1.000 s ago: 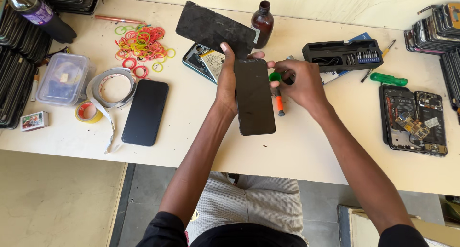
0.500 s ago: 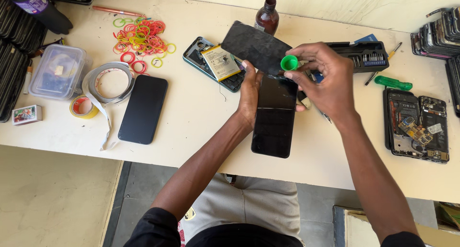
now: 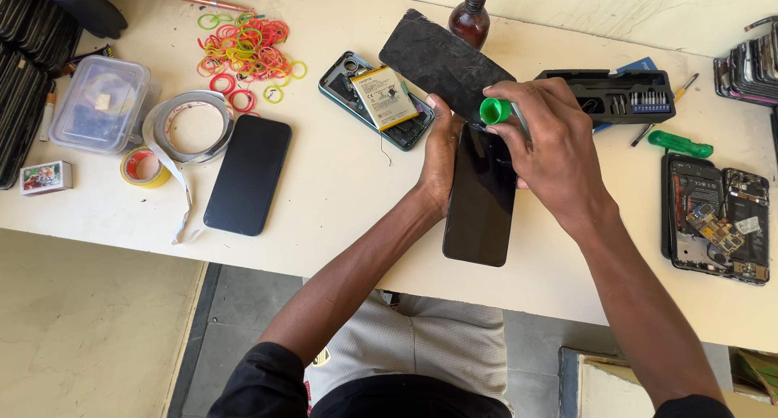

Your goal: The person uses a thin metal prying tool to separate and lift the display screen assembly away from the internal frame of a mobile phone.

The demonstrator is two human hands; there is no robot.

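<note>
L hand [image 3: 442, 154] grips the top left edge of the dark phone [image 3: 480, 195], fingers curled round the rim, steadying it flat on the tabletop [image 3: 340, 199]. R hand [image 3: 555, 154] is closed round a green-capped tool [image 3: 493, 110], held upright at the phone's top end; the shaft is hidden by the fingers, so can't tell if the tip touches the phone.

Change vs a sec ago: the phone was held up off the tabletop between both hands, w/ the tool tucked low in the R hand. Half a sec ago it was already down, the R hand bringing the tool in. Now the phone lies lengthwise near the front edge and the green cap sits over its top end. Judged from that, handling has given way to actual work on the phone's upper edge, L hand acting as clamp.

Around: a detached black screen panel [image 3: 442, 61] lies just behind the hands, resting partly on an opened phone w/ battery showing [image 3: 377, 102]. Brown bottle [image 3: 472, 14] behind that. Bit case [image 3: 620, 98] and green screwdriver [image 3: 679, 144] to the right, near two more opened phones [image 3: 717, 219]. To the left: another black phone [image 3: 247, 175], tape rolls [image 3: 186, 126], rubber bands [image 3: 247, 49], clear plastic box [image 3: 101, 102].
</note>
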